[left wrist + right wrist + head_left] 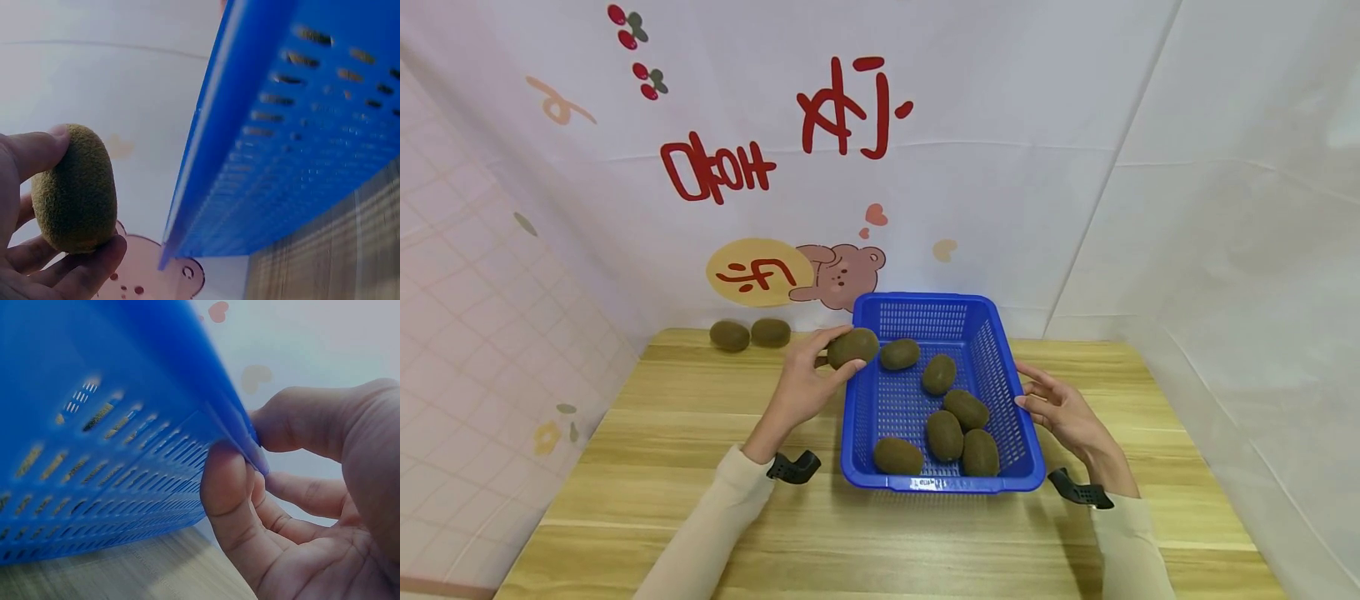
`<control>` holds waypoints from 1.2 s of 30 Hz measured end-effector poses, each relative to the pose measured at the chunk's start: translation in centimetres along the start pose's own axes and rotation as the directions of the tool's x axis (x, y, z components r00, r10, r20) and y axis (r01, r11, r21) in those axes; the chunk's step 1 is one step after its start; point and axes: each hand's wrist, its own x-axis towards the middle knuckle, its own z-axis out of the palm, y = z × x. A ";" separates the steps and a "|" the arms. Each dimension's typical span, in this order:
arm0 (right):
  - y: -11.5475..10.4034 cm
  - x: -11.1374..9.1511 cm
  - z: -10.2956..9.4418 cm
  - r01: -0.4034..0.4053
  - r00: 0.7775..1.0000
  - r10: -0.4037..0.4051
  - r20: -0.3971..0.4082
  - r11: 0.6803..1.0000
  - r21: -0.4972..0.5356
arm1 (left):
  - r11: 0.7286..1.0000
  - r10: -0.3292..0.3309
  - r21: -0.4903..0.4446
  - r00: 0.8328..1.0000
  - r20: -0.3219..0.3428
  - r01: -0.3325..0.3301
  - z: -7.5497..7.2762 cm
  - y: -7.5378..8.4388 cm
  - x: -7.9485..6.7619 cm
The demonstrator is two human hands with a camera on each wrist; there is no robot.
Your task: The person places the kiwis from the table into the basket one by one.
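Note:
A brown fuzzy kiwi [854, 347] is pinched between the thumb and fingers of my left hand [805, 379], at the left rim of a blue plastic basket [942, 485]. In the left wrist view the same kiwi [76, 190] shows beside the basket's outer wall [250, 169]. My right hand [1063, 408] pinches the basket's right rim, thumb on one side and fingers under the edge, as the right wrist view of the hand [300, 506] shows. Several kiwis lie inside the basket, among them one at the front left [898, 457] and one near the back [899, 354].
Two more kiwis, one at the left [730, 336] and one beside it [771, 332], lie on the wooden table [685, 433] near its back edge. A printed white cloth [985, 108] hangs behind the table and along both sides.

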 end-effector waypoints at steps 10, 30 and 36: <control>0.0 -0.1 -0.1 0.007 1.000 -0.007 0.006 1.000 0.013 | 0.998 0.055 0.010 0.997 0.058 -0.055 1.0 1.8 -0.1; -0.3 0.0 0.1 -0.004 1.000 0.004 0.006 1.000 0.000 | 0.997 0.039 0.067 0.993 0.109 -0.047 1.5 2.3 -0.3; -0.3 -0.1 0.1 -0.004 1.000 0.004 0.004 1.000 0.007 | 0.991 0.012 0.130 0.995 0.095 -0.024 0.8 1.9 -0.2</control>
